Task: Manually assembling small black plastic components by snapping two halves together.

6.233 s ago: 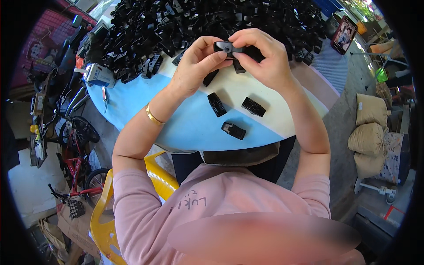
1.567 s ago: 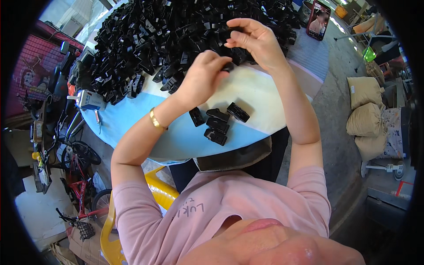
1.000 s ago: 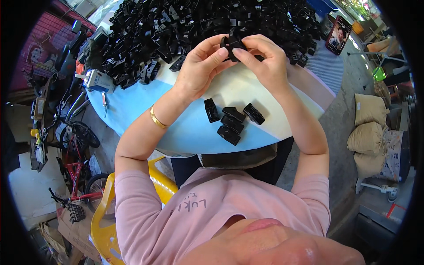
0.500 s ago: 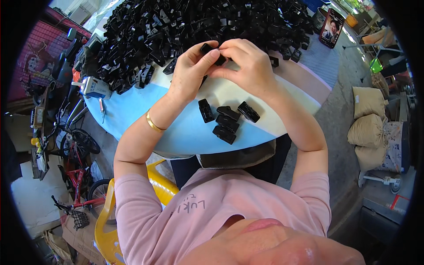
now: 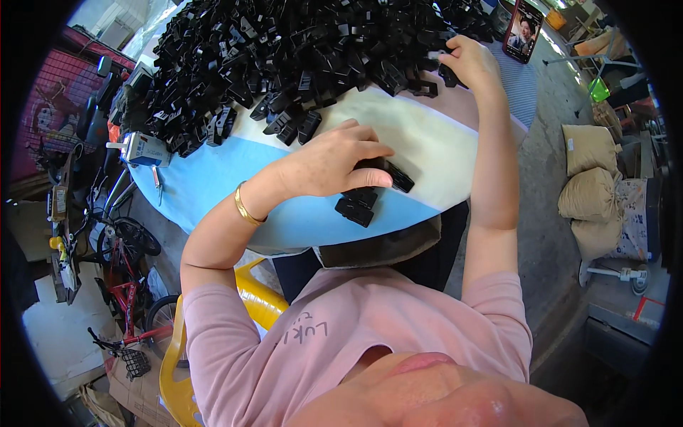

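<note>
My left hand (image 5: 338, 160) is low over a small group of black plastic pieces on the near part of the table, its fingers and thumb closed around one black plastic piece (image 5: 377, 165). Beside it lie another dark piece (image 5: 403, 178) and, closer to me, a piece (image 5: 354, 212) at the front of the group. Out at the right end of the big heap, my right hand (image 5: 473, 65) has its thumb and fingers bent together among the pieces; what they pinch is too small to make out. A heap of black plastic pieces (image 5: 284, 57) covers the far side.
The table (image 5: 213, 174) has a striped cover. A phone (image 5: 523, 32) stands upright at the far right. At the left edge are a small white-and-blue box (image 5: 146, 149) and a small metal tool (image 5: 157, 178). A yellow chair (image 5: 174, 377) and stuffed sacks (image 5: 590, 192) stand around.
My hands were together over the near edge of the heap, holding a black piece. The left has come down toward me onto the small group; the right has reached out to the heap's right end.
</note>
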A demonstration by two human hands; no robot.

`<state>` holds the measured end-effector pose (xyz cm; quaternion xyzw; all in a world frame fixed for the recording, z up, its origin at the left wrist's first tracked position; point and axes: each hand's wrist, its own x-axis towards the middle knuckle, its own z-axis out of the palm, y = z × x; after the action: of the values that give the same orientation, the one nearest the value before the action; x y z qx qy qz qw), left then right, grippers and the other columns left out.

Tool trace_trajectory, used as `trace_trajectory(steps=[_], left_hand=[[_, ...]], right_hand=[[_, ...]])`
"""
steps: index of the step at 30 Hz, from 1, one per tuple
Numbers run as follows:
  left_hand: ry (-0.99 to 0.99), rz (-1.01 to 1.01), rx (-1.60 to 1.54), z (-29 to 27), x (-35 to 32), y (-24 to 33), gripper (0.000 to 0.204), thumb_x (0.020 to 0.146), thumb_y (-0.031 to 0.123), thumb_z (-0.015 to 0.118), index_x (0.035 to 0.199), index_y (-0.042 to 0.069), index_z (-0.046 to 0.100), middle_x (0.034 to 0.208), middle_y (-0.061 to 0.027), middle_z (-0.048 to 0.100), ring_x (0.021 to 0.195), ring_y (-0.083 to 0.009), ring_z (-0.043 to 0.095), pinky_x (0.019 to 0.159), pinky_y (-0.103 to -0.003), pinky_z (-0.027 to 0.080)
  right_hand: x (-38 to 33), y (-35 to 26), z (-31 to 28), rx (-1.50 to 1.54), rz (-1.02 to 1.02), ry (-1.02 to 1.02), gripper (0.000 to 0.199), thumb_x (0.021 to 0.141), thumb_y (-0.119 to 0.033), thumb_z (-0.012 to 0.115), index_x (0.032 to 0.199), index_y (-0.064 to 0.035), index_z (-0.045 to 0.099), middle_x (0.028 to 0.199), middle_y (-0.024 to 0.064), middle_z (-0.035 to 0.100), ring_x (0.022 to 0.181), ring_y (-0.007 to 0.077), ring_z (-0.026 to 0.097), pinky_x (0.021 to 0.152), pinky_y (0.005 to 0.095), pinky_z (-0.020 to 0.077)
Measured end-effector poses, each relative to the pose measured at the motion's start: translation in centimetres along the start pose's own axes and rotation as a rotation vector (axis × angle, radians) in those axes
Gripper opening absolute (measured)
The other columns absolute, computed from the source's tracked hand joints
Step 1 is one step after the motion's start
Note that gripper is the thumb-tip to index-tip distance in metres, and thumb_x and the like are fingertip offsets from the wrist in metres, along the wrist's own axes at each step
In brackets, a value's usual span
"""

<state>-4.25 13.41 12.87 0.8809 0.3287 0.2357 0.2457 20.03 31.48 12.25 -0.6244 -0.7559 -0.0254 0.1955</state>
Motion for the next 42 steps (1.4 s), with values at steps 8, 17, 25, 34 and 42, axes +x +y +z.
trace_trajectory(steps=[8,17,25,34,42], left_hand=[[0.3,-0.064,0.266,0.7,5.9,-1.2,0.025,0.081,0.026,0.061,0.09,0.004,0.066,0.1,-0.0115,0.057,0.096,-0.0299,0.05,0.083,-0.039,0.042],[0.272,-0.025,0.804,2.6,9.8,-3.5,0.022,0.073,0.019,0.062,0.089,0.004,0.062,0.101,-0.0113,0.057,0.111,-0.03,0.045,0.1,-0.045,0.03],[0.506,-0.19,0.061,-2.6,2.6,-1.1,0.03,0.068,0.008,0.072,0.096,0.002,0.062,0.078,-0.008,0.053,0.071,-0.0209,0.057,0.061,-0.03,0.047],[0.564,-0.393,-0.621,-2.5,-0.5,-2.2,0.031,0.082,0.004,0.065,0.111,-0.001,0.058,0.092,-0.0052,0.065,0.082,-0.0115,0.061,0.077,-0.024,0.049],[0.599,-0.431,-0.8,-2.5,-1.2,-2.7,0.033,0.081,0.002,0.065,0.113,-0.001,0.057,0.094,-0.0081,0.065,0.084,-0.0129,0.062,0.079,-0.024,0.051]], right_hand=[[0.3,-2.1,0.3,0.279,-0.162,0.057,0.032,0.074,-0.018,0.068,0.104,-0.0088,0.063,0.089,0.0069,0.065,0.081,0.0175,0.063,0.076,0.0289,0.05],[-0.7,-4.9,0.4,0.899,-0.428,0.236,0.038,0.075,0.004,0.063,0.112,-0.0001,0.054,0.097,0.0071,0.061,0.09,0.0132,0.062,0.081,0.0234,0.0486],[-4.6,-9.4,-2.2,1.088,-0.73,0.235,0.036,0.08,0.002,0.058,0.116,0.0003,0.051,0.102,0.0109,0.064,0.092,0.0157,0.062,0.083,0.0271,0.0485],[-6.5,-12.3,-0.6,1.0,-0.731,0.292,0.035,0.077,0.002,0.066,0.11,0.0017,0.056,0.102,0.0123,0.065,0.092,0.0183,0.064,0.082,0.0278,0.0512],[-7.7,-13.4,-0.8,1.117,-0.682,0.156,0.034,0.077,0.001,0.067,0.109,0.0017,0.056,0.101,0.0119,0.065,0.093,0.0193,0.064,0.081,0.0274,0.0517]])
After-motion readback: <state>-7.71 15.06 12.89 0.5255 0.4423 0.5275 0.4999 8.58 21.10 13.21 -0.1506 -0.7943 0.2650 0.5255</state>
